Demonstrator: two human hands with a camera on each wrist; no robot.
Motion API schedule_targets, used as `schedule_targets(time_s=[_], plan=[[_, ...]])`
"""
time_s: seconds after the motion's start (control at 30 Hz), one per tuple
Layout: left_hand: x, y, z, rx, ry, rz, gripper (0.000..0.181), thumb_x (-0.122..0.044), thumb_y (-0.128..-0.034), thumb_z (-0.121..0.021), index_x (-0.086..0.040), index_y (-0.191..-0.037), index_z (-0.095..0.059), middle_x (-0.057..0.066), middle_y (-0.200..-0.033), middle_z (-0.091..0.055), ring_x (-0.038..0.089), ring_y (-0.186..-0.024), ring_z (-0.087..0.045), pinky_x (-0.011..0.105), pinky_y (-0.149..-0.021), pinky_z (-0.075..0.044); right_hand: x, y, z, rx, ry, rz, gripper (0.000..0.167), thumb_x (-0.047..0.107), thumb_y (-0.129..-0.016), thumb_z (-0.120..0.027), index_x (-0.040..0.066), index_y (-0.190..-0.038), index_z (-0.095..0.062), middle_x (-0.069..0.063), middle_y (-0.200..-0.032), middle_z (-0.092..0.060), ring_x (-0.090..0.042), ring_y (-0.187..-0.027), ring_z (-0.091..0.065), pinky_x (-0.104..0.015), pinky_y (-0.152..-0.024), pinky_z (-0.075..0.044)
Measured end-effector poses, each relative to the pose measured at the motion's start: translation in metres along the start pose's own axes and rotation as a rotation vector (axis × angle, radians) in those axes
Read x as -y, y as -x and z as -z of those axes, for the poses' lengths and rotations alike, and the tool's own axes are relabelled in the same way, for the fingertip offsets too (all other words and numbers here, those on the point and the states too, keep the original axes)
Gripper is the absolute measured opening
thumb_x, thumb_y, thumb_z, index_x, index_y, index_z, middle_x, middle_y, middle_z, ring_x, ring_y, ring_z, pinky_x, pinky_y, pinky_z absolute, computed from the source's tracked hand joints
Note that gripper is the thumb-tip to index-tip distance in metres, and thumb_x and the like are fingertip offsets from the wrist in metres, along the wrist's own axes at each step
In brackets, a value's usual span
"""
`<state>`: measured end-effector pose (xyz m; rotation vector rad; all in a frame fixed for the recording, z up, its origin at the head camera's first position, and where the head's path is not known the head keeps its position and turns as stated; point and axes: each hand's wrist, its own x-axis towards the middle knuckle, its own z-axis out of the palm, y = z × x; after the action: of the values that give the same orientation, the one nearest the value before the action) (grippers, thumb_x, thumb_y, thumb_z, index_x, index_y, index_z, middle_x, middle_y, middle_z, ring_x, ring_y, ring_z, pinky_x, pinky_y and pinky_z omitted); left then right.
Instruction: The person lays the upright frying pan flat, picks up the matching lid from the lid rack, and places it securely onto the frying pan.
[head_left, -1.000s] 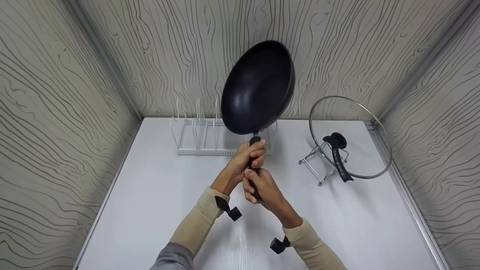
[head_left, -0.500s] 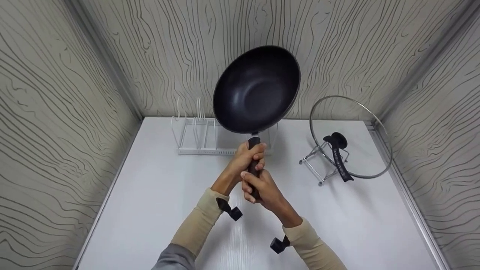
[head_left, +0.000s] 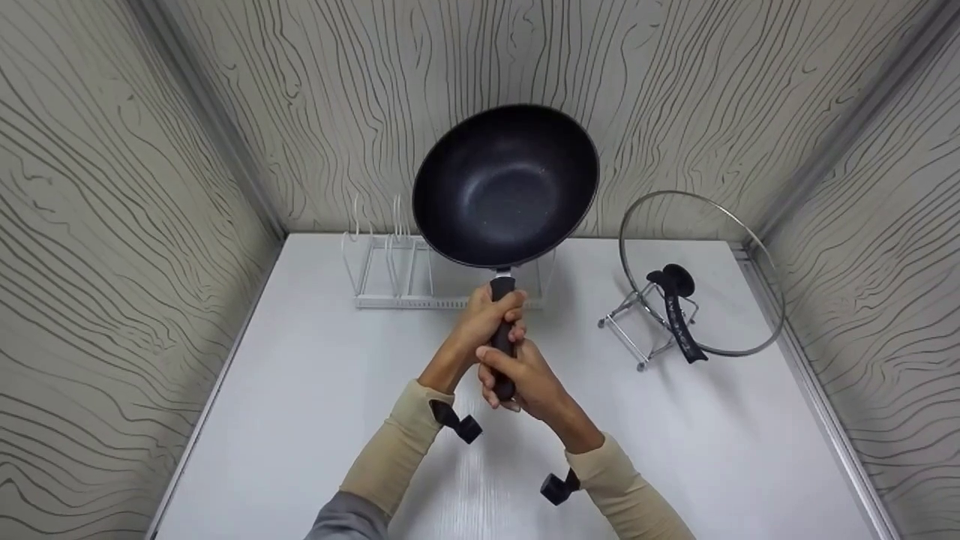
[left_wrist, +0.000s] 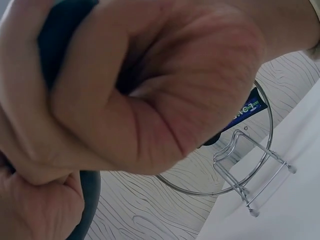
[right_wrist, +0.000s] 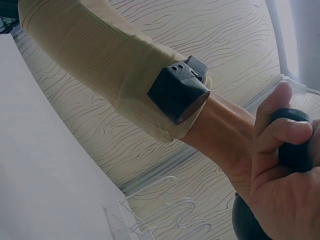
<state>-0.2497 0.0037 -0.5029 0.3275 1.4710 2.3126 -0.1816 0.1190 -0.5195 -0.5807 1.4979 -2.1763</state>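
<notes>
A black pan (head_left: 510, 187) is held up in the air, its inside facing the head camera and its handle pointing down. My left hand (head_left: 484, 319) grips the upper part of the handle, near the pan. Just below, my right hand (head_left: 529, 379) is wrapped round the handle's lower end, with the thumb along it. In the left wrist view the curled left hand (left_wrist: 135, 90) hides most of the handle. The right wrist view shows the right hand's fingers (right_wrist: 280, 130) round the dark handle end (right_wrist: 295, 150).
Behind and below the pan, a white wire rack (head_left: 409, 302) stands at the table's back. A glass lid (head_left: 739, 351) with a black handle (head_left: 679, 322) leans on a small metal stand (head_left: 626, 337) at the right. Patterned walls enclose the white table (head_left: 315, 390).
The pan has turned so its inside faces the camera more fully, and has come slightly down and left. Both hands have shifted a little left while keeping their grip on the handle.
</notes>
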Motion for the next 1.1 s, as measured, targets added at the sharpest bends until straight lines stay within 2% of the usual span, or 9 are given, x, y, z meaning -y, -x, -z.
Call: schedule_targets(time_s=[0.27,0.5,0.8,0.93,1.1], plan=[[0.000,0.003,0.003,-0.011,-0.011,0.002,0.012,-0.009,-0.1017,-0.056,-0.009,-0.091,-0.049,-0.009,-0.062,-0.048,0.006,-0.047,-0.054,0.020,-0.050,-0.050,-0.003,-0.001,0.003,0.025,0.001,-0.011,0.020,0.013,-0.110,-0.053,0.003,-0.093,-0.056,0.003,-0.071,-0.064,-0.010,-0.053,-0.068,-0.021,-0.038,-0.046],[0.001,0.003,0.008,-0.019,-0.044,-0.014,0.019,-0.011,-0.1010,-0.058,-0.010,-0.084,-0.049,-0.009,-0.061,-0.049,0.006,-0.047,-0.053,0.021,-0.050,-0.048,-0.002,-0.001,0.005,0.057,0.037,-0.032,0.015,0.011,-0.109,-0.057,0.002,-0.098,-0.055,0.002,-0.075,-0.065,-0.012,-0.058,-0.070,-0.023,-0.043,-0.051],[0.002,0.005,0.014,-0.017,-0.076,-0.009,0.016,-0.009,-0.0994,-0.057,-0.009,-0.085,-0.050,-0.008,-0.060,-0.049,0.006,-0.047,-0.053,0.021,-0.049,-0.047,-0.002,-0.002,0.003,0.070,0.074,-0.054,0.011,0.013,-0.108,-0.059,0.004,-0.103,-0.056,0.000,-0.078,-0.067,-0.013,-0.062,-0.071,-0.024,-0.047,-0.055],[0.000,0.006,0.016,-0.022,-0.097,-0.009,0.015,-0.010,-0.0995,-0.057,-0.008,-0.086,-0.050,-0.007,-0.061,-0.049,0.007,-0.048,-0.053,0.021,-0.050,-0.047,-0.002,-0.003,0.004,0.088,0.089,-0.048,0.012,0.014,-0.109,-0.058,0.003,-0.105,-0.057,-0.001,-0.081,-0.068,-0.013,-0.065,-0.073,-0.025,-0.050,-0.057],[-0.002,0.006,0.018,-0.009,-0.073,-0.007,0.014,-0.009,-0.0998,-0.057,-0.008,-0.088,-0.050,-0.007,-0.061,-0.050,0.006,-0.047,-0.054,0.021,-0.049,-0.048,0.000,-0.004,0.006,0.101,0.127,-0.065,0.019,0.020,-0.112,-0.054,0.001,-0.110,-0.058,-0.003,-0.086,-0.070,-0.014,-0.068,-0.075,-0.027,-0.055,-0.061]])
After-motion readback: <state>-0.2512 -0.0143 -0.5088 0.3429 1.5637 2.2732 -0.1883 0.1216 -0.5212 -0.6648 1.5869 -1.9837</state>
